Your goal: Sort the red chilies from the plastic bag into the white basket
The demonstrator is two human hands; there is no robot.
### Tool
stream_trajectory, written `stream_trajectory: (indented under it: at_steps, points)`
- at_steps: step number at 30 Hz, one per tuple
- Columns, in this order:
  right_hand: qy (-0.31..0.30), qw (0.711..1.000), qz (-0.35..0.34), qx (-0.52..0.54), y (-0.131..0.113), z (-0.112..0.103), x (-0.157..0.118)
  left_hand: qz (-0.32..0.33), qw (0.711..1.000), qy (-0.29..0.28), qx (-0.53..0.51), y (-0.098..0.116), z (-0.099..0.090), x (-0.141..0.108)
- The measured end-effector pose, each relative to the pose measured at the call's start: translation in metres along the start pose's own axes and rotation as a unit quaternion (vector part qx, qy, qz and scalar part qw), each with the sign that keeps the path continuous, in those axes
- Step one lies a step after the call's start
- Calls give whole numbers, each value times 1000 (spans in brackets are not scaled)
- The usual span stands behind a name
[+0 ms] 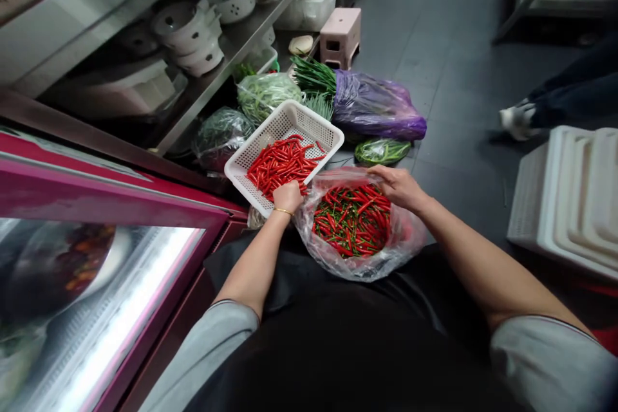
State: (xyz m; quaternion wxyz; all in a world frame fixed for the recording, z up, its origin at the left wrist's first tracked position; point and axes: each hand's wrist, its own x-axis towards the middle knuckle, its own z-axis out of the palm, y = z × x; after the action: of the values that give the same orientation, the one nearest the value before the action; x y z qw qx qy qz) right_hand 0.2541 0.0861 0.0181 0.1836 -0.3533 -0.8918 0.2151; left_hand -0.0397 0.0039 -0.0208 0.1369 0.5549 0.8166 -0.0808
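- The loose chillies (pixel 284 161) lie just past the left hand (pixel 288 196), in the white basket (pixel 333 135); its knuckles are over their near edge.
- The stemmed chillies (pixel 352 219), red with green stems, fill the clear bag (pixel 357 269) between the two hands, just beside the left hand and below the right hand (pixel 396 187).
- The left hand is closed, its fingers curled under and hidden; I cannot tell what, if anything, is inside it.
- The right hand is nearly closed, pinching the bag's far right rim between thumb and fingers; the bag's mouth is wide open.
- The left forearm points forward and slightly right, back of the hand up, a gold bracelet (pixel 284 211) at the wrist.
- The right forearm reaches forward and left, elbow out, the hand turned inward.
- The basket tilts beside the bag, which sits against the person's black clothing (pixel 347 341).
- Beyond the basket lie bagged greens (pixel 268 95) and a purple bag (pixel 376 106) with green stalks poking out.
- Further off, a pink stool (pixel 340 35) stands on the floor (pixel 429 64).
- At the right are white crates (pixel 526 206) and another person's shoe (pixel 516 122).
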Motion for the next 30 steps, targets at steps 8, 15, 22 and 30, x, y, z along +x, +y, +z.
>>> stream_trajectory:
  at_steps: [8,15,22,30]
  points:
    - [69,996,19,47,17,-32,-43,18,999,18,48,-44,-3,6]
    - [257,951,159,70,33,-38,-47,45,998,-6,52,-54,2,9]
    - [178,974,143,1,44,-39,-19,19,999,-3,36,-47,9,8]
    - [158,981,109,13,26,-48,-1,98,932,12,-349,-29,-1,-47]
